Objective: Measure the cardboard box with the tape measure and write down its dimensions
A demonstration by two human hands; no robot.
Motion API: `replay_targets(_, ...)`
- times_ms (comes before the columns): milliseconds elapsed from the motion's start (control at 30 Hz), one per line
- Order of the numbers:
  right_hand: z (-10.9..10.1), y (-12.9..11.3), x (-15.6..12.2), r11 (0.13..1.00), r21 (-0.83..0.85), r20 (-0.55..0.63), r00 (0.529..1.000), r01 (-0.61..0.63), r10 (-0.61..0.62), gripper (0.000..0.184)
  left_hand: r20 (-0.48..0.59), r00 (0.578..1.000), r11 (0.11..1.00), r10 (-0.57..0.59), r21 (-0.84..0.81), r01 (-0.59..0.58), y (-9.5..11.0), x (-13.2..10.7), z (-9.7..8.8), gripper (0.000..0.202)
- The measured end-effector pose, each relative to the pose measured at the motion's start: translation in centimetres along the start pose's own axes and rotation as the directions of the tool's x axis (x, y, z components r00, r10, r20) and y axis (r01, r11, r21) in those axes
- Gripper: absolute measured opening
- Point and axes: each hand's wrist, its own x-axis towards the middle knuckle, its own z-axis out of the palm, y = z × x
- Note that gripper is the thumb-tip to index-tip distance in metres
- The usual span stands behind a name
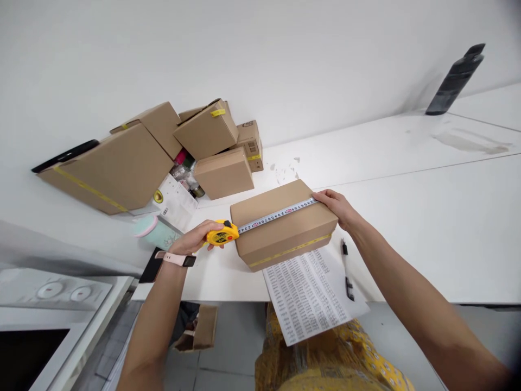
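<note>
A brown cardboard box (285,231) with a strip of yellow tape lies on the white table (427,217) in front of me. My left hand (197,238) is closed round a yellow tape measure case (222,234) at the box's left end. The white measuring blade (277,215) runs across the box's top to its right end. There my right hand (337,206) pinches the blade's tip against the box's far right corner. A pink-strapped watch sits on my left wrist.
A printed sheet of figures (309,296) hangs over the table's front edge under the box, with a black pen (347,271) beside it. Several cardboard boxes (163,152) are piled at the back left by the wall. A dark bottle (453,81) stands far right.
</note>
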Motion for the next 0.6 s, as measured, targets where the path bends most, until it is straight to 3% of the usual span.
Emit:
replay_targets(233,-0.3,0.1,0.4,0.998,-0.056,0.008,1.0,-0.002,0.002,0.044,0.156,0.987,0.997,-0.041,-0.054,0.05,-0.9,-0.7,-1.4,0.065)
replay_targets(600,-0.5,0.1,0.3,0.994,-0.104,-0.011,1.0,-0.01,0.009,0.042,0.216,0.976,0.999,-0.037,-0.001,0.039,-0.3,-0.3,-2.0,0.057)
